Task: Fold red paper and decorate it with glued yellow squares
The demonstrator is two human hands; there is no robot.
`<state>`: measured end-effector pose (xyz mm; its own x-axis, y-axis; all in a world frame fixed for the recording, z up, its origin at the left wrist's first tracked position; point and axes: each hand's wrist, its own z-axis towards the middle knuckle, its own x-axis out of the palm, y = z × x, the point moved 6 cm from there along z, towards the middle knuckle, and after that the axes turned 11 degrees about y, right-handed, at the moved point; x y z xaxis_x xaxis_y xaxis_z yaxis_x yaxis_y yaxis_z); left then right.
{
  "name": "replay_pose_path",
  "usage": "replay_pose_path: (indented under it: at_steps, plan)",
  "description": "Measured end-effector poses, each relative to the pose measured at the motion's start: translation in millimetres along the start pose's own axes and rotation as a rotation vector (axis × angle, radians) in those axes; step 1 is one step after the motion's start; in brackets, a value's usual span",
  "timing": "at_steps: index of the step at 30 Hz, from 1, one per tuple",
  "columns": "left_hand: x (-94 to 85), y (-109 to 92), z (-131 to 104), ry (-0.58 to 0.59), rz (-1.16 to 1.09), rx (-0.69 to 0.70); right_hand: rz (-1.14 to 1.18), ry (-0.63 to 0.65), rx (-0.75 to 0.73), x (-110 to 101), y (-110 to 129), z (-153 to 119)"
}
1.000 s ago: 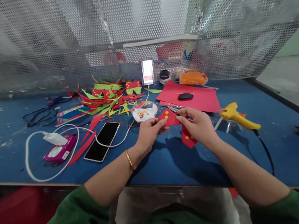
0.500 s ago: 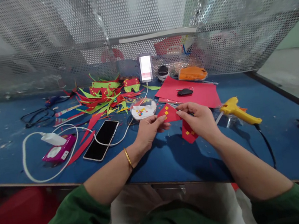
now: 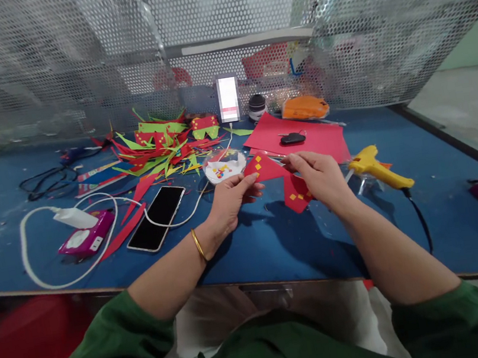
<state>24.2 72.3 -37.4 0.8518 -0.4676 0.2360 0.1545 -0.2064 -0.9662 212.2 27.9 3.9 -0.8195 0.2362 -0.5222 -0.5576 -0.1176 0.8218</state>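
My left hand (image 3: 232, 201), a gold bangle on its wrist, pinches the left end of a red paper cutout (image 3: 270, 169) with small yellow diamonds on it. The cutout is held above the table, and a lower part of it with more diamonds shows below my right hand. My right hand (image 3: 320, 176) is closed, thumb and fingertips together at the cutout's right edge; anything small between them is hidden. Just beyond my left hand is a clear round dish (image 3: 225, 169) with white paper and small coloured pieces in it.
Red paper sheets (image 3: 318, 140) with a black object (image 3: 293, 138) lie behind my right hand. A yellow glue gun (image 3: 376, 168) rests at right. Left are a phone (image 3: 157, 218), a purple power box (image 3: 88, 237), a white cable and heaped paper strips (image 3: 156, 149).
My view has tilted slightly, so the table sits a little higher in it. My right fingertips have shifted slightly up and away from the cutout's face. My left hand keeps its hold.
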Motion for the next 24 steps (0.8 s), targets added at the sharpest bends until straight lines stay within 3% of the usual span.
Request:
replay_pose_path:
  at_steps: [6,10,17,24]
  plan:
    - [-0.8,1.0,-0.2,-0.027,0.001,-0.035,0.035,0.110,0.046,4.0,-1.3,1.3]
    - [-0.7,-0.6,-0.8,-0.022,-0.023,-0.052,0.069,0.068,0.043,-1.4,-5.1,2.2]
    - [-7.5,-4.6,-0.8,-0.117,-0.045,0.035,0.283,0.067,0.061,-9.1,-12.9,6.0]
    - [-12.1,-1.9,-0.1,-0.147,-0.072,0.003,0.008,0.124,-0.021,-14.6,2.2,3.8]
